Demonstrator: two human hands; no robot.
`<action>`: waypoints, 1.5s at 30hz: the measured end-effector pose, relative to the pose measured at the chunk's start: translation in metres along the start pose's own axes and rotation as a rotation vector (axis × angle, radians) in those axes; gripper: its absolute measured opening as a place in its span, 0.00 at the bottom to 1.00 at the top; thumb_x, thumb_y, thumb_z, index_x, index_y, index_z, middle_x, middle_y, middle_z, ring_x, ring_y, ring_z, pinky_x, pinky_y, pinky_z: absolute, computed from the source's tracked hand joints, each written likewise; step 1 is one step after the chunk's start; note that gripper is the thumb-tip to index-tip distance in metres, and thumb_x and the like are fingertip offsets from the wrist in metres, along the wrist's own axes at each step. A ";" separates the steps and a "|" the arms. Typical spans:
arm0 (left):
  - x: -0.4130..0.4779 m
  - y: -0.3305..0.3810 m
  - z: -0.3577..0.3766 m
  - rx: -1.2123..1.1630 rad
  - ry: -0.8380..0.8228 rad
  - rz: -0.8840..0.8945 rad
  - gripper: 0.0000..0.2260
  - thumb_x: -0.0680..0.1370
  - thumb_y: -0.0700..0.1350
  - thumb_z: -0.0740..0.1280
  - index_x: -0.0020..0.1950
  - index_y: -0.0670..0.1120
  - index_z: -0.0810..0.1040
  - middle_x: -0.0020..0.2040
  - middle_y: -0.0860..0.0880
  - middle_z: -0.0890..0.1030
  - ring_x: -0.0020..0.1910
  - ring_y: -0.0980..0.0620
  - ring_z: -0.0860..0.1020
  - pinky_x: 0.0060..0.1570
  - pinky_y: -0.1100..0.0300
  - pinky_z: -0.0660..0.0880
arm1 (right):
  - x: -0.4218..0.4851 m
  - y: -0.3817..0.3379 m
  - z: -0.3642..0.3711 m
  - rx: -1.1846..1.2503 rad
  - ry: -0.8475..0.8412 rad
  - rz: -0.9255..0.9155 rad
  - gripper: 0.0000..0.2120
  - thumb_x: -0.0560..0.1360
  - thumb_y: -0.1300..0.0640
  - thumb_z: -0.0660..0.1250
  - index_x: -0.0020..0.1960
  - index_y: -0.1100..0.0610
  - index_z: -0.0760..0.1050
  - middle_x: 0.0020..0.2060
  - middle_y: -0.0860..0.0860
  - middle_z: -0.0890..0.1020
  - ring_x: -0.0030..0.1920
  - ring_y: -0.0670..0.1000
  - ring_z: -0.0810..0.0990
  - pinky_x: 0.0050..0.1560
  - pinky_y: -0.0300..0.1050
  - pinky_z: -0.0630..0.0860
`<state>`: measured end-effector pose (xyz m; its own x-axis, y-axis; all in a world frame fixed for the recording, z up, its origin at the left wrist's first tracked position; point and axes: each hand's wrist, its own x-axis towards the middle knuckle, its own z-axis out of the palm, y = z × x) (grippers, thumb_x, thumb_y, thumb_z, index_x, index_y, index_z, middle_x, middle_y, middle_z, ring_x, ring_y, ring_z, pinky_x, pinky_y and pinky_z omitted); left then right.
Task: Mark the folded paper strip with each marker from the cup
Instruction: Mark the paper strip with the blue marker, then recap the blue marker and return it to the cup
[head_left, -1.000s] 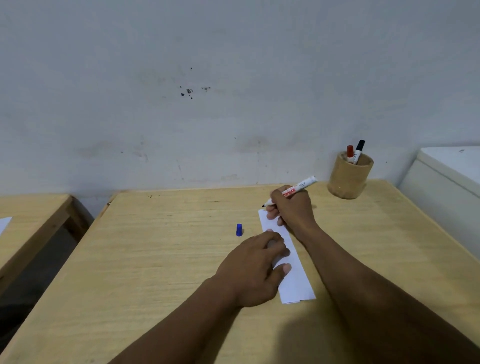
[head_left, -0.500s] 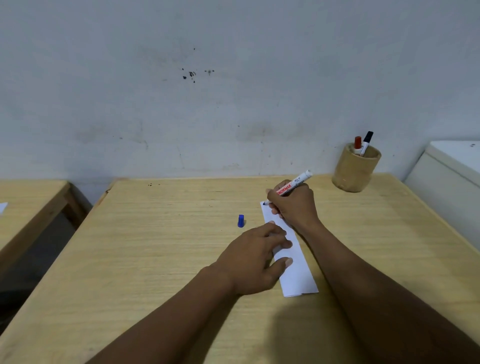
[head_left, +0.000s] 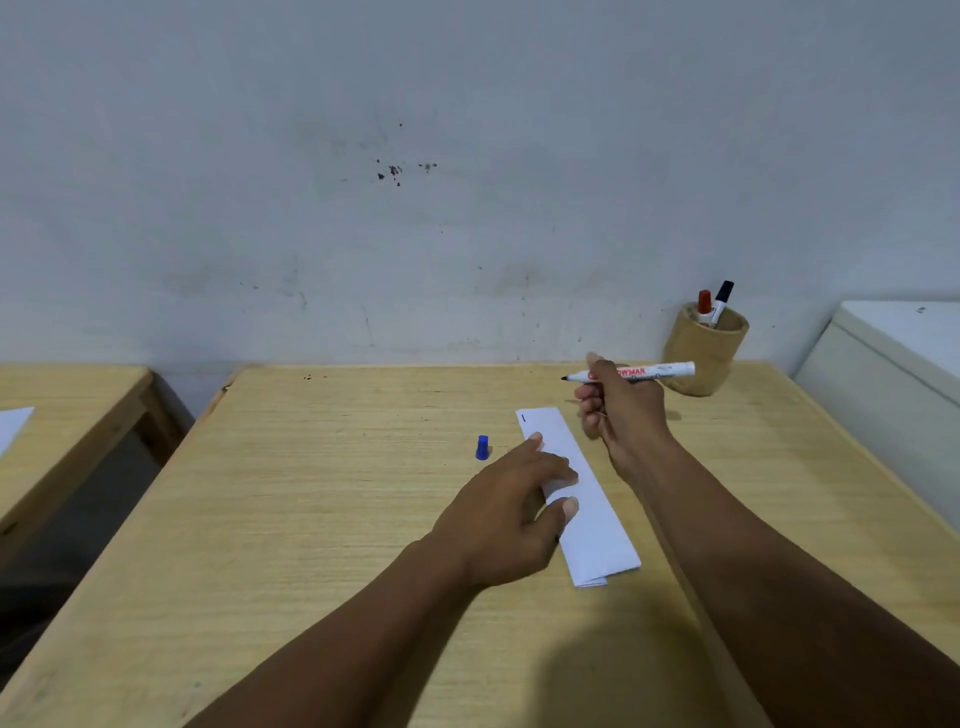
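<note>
A white folded paper strip lies on the wooden table, with a short dark mark near its far left corner. My left hand rests flat with its fingertips on the strip's left side. My right hand is raised above the strip's far end and grips an uncapped white marker, tip pointing left. A small blue cap stands on the table to the left of the strip. A tan cup at the back right holds a red-capped marker and a black-capped marker.
A grey-white wall runs right behind the table. A second wooden table stands to the left across a gap, with a sheet of paper on it. A white box-like unit borders the right edge.
My right hand has lifted the marker off the strip's far end and swung it level, leaving a short mark on the paper. My left hand stays on the strip.
</note>
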<state>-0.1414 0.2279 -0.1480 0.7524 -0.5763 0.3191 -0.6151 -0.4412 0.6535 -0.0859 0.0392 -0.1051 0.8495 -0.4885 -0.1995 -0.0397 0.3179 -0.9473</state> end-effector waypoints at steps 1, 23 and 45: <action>-0.001 0.002 -0.001 -0.045 0.070 -0.002 0.13 0.79 0.52 0.66 0.63 0.53 0.79 0.67 0.59 0.79 0.77 0.63 0.60 0.70 0.60 0.66 | -0.002 -0.004 -0.004 0.023 -0.016 0.004 0.10 0.75 0.53 0.74 0.41 0.57 0.78 0.28 0.52 0.79 0.25 0.47 0.73 0.26 0.39 0.65; 0.043 -0.008 -0.081 -0.611 0.301 -0.491 0.05 0.78 0.43 0.71 0.47 0.45 0.86 0.39 0.52 0.87 0.41 0.52 0.84 0.46 0.56 0.76 | -0.055 -0.046 -0.004 -0.106 -0.311 0.028 0.07 0.77 0.59 0.69 0.48 0.62 0.83 0.37 0.57 0.84 0.33 0.52 0.81 0.34 0.44 0.74; 0.073 0.036 -0.072 -1.056 0.270 -0.466 0.06 0.78 0.42 0.72 0.49 0.40 0.84 0.38 0.46 0.83 0.39 0.50 0.80 0.42 0.59 0.77 | -0.075 -0.047 0.001 0.218 -0.323 0.008 0.06 0.78 0.58 0.71 0.49 0.63 0.81 0.36 0.58 0.86 0.33 0.51 0.85 0.35 0.42 0.78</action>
<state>-0.0913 0.2194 -0.0514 0.9557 -0.2905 -0.0474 0.1350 0.2894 0.9477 -0.1476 0.0619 -0.0453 0.9729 -0.2152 -0.0844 0.0363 0.5029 -0.8636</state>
